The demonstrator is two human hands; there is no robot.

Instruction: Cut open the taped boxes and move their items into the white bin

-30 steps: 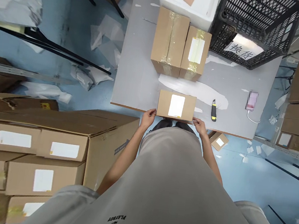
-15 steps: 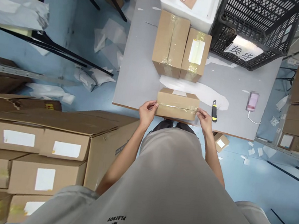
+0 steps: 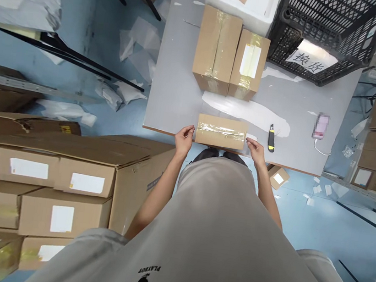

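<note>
A small cardboard box (image 3: 221, 131) lies at the near edge of the grey table (image 3: 177, 88), its taped seam facing up. My left hand (image 3: 184, 138) curls against the box's left end. My right hand (image 3: 255, 149) curls against its right end. Both hands grip the box between them. A yellow and black utility knife (image 3: 270, 138) lies on the table just right of the box.
Two taller taped boxes (image 3: 230, 52) stand behind it, with a white bin (image 3: 257, 9) and a black crate (image 3: 327, 30) beyond. A phone (image 3: 320, 126) with a cable lies at the right. Stacked labelled cartons (image 3: 58, 179) fill the floor at my left.
The box has been turned over: a second ago its white label faced up, now the taped side does. My hands stayed at its two ends.
</note>
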